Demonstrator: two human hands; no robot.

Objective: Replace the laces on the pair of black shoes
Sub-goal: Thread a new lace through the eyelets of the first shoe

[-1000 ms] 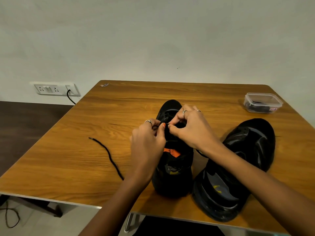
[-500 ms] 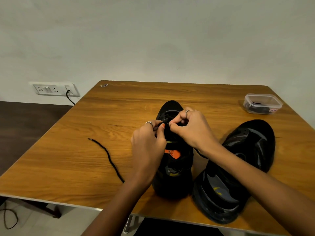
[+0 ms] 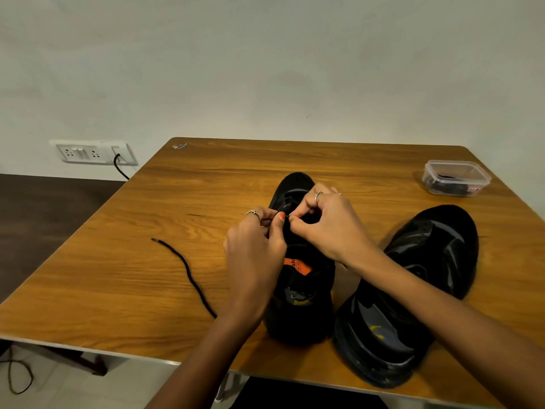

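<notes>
Wooden table, two black shoes, one lace

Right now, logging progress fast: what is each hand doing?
Left hand: fingers pinch the black lace end at the upright shoe.
Right hand: fingers pinch at the same eyelet area; what they hold cannot be told.

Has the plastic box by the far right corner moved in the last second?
No. The plastic box sits by the same far right corner of the table.
</notes>
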